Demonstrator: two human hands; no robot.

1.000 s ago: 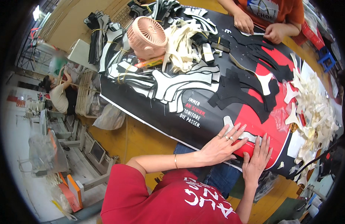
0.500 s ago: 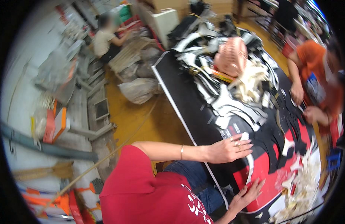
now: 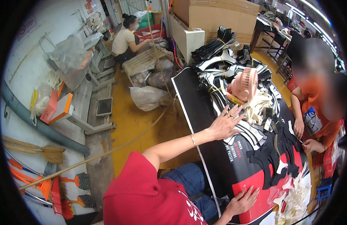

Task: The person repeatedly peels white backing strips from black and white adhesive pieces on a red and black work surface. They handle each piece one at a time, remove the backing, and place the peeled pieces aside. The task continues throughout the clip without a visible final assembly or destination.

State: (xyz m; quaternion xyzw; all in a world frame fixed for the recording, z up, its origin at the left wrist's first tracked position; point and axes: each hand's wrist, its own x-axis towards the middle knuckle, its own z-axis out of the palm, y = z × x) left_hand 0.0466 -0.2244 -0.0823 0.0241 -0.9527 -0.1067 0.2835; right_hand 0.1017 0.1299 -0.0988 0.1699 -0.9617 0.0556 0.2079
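My left hand (image 3: pixel 225 125) reaches out over the black table cover (image 3: pixel 192 101) and lies flat with fingers spread on a pile of black-and-white cut pieces (image 3: pixel 252 131). It holds nothing, and a thin bracelet sits on its wrist. Just beyond the fingertips stands a small pink fan (image 3: pixel 245 83) beside a heap of cream strips (image 3: pixel 260 107). My right hand (image 3: pixel 243 198) rests open, palm down, on the red patch (image 3: pixel 256 180) of the cover near the table's front edge. Black cut shapes (image 3: pixel 273 157) lie between the two hands.
A person in an orange top (image 3: pixel 312 116) works across the table, both hands on the pieces. Another person (image 3: pixel 124 39) sits at the far left back. Filled plastic bags (image 3: pixel 145 98), cardboard boxes (image 3: pixel 214 17), brooms (image 3: pixel 49 183) and white offcuts (image 3: pixel 293 198) surround the yellow floor.
The view has swung round. My left hand has left the red patch and stretched along the table toward the pink fan. My right hand has stayed flat on the red patch.
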